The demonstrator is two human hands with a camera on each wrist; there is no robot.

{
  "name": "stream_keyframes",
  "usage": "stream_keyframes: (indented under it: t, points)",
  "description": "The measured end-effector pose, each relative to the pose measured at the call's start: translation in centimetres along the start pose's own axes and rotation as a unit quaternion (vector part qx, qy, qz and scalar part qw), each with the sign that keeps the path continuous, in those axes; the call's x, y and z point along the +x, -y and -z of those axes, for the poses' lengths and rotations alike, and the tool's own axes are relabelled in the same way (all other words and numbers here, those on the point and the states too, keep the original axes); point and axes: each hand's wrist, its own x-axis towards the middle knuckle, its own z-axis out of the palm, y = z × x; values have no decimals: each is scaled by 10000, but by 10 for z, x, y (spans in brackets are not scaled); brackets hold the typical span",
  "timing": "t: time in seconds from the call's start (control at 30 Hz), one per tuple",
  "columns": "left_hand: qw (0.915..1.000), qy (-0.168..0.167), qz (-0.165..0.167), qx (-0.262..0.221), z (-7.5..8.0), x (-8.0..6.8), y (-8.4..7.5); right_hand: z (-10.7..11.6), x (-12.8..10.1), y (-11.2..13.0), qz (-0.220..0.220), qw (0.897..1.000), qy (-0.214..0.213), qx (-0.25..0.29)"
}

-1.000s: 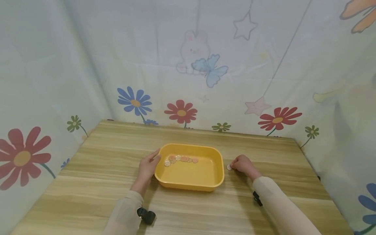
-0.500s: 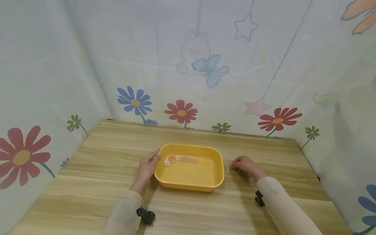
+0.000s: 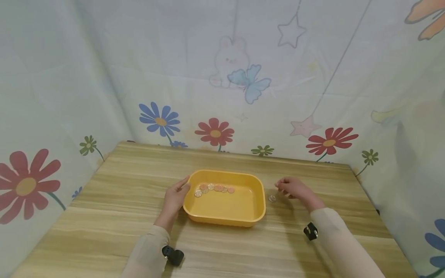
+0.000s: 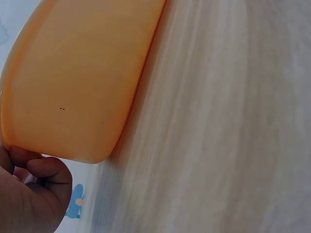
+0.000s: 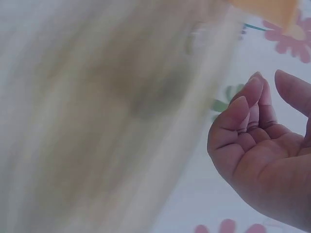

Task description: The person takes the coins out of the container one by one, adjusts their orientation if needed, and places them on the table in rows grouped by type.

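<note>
My left hand (image 3: 175, 197) grips the left end of a yellow rectangular tray (image 3: 222, 221) on the table. Close up in the left wrist view, bent fingers (image 4: 48, 170) meet the rim of the tray (image 4: 73, 97). Inside, silver and copper-coloured coins (image 3: 218, 188) lie in a loose row along the back and left. On the wood just right of the tray is a silver coin (image 3: 272, 198). My right hand (image 3: 293, 188) hovers up and to the right of that coin. Its fingers (image 5: 228, 116) are loosely bent, the thumb stands apart, and nothing is held.
The wood-grain table (image 3: 226, 251) runs back to a pale curtain (image 3: 167, 58) printed with flowers, which also hangs at both sides. A black wrist camera (image 3: 173, 255) sits at the left cuff, another black camera (image 3: 311, 231) at the right.
My right hand was touching the coin beside the tray with its fingertips; it has let go and lifted away, up and to the right. The left hand and tray keep their place.
</note>
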Motion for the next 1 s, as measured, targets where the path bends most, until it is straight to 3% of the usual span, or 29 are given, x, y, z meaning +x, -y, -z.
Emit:
stream_keyframes:
  t: [0.2,0.63,0.83,1.0]
  points:
    - [10000,12,-8,1,0,0,-1,8,-5,24,352,9991,93,204]
    - [9999,-37,-39,95,-1,1,1,0,-3,86,797,9954,439,-297]
    - [9999,-21,-90,116,0,1,1,-10,6,106,773,9934,670,-527]
    - [9999,9,-108,103,0,1,3,-24,19,115,567,9938,871,-401]
